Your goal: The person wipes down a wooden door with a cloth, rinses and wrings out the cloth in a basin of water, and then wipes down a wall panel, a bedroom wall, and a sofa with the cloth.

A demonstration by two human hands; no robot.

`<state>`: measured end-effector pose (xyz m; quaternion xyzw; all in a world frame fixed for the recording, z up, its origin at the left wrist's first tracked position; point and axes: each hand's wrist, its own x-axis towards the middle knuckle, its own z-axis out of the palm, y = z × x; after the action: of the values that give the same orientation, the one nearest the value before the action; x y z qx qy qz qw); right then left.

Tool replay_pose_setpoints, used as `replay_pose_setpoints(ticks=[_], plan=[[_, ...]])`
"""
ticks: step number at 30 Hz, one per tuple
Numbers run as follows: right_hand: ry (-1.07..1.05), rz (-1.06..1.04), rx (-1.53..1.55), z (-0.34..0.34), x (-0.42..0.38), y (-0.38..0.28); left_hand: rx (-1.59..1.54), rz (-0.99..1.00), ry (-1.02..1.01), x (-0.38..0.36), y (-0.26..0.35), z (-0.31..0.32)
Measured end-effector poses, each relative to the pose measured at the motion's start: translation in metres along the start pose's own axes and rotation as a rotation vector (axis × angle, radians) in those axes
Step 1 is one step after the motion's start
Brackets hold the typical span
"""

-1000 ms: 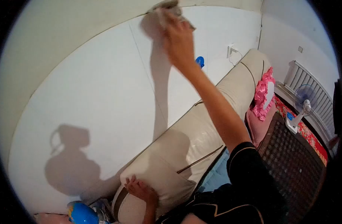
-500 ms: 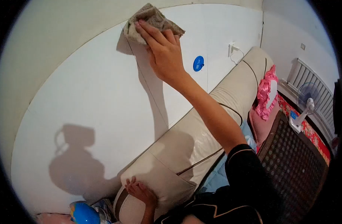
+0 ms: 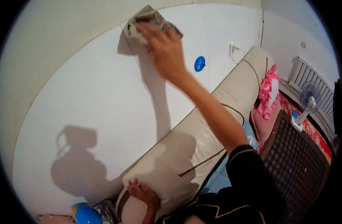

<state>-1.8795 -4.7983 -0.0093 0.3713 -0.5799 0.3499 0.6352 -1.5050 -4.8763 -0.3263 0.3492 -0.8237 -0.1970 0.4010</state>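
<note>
My right hand point(image 3: 166, 52) is pressing a grey-brown cloth point(image 3: 150, 16) to the white wall panel point(image 3: 92, 89), close to its curved upper edge. The cloth is bunched under the fingers, and motion blurs the hand slightly. Lower down, my left hand point(image 3: 143, 192) lies on the end of a padded beige headboard point(image 3: 163, 164), its fingers apart and holding nothing. To the right of the cloth, a round blue disc point(image 3: 199, 64) is fixed on the panel.
A white plug point(image 3: 235, 48) with a cord sits in the wall above the headboard. Pink ruffled cushion point(image 3: 268, 91), dark mat point(image 3: 296, 160) and white fan point(image 3: 305, 112) are on the right. A blue globe point(image 3: 87, 214) stands at bottom left.
My right hand and the cloth have shifted slightly down the panel. The whole view has moved a little; my left hand stays on the headboard.
</note>
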Motion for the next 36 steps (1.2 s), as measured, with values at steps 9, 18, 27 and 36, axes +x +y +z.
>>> replay_pose_setpoints(ticks=[9, 18, 27, 36], plan=[[-0.144, 0.188, -0.131, -0.007, 0.01, 0.042, 0.094, 0.071, -0.036, 0.0, 0.007, -0.012], [0.085, 0.24, -0.08, 0.006, 0.017, 0.04, 0.047, 0.05, -0.013, -0.001, 0.006, -0.007], [0.019, 1.073, 1.396, -0.094, 0.013, 0.021, 0.045, 0.135, 0.066, -0.003, -0.012, 0.005], [-0.034, 1.207, 1.898, -0.151, -0.002, 0.004, -0.067, 0.103, 0.031, 0.001, 0.007, -0.016]])
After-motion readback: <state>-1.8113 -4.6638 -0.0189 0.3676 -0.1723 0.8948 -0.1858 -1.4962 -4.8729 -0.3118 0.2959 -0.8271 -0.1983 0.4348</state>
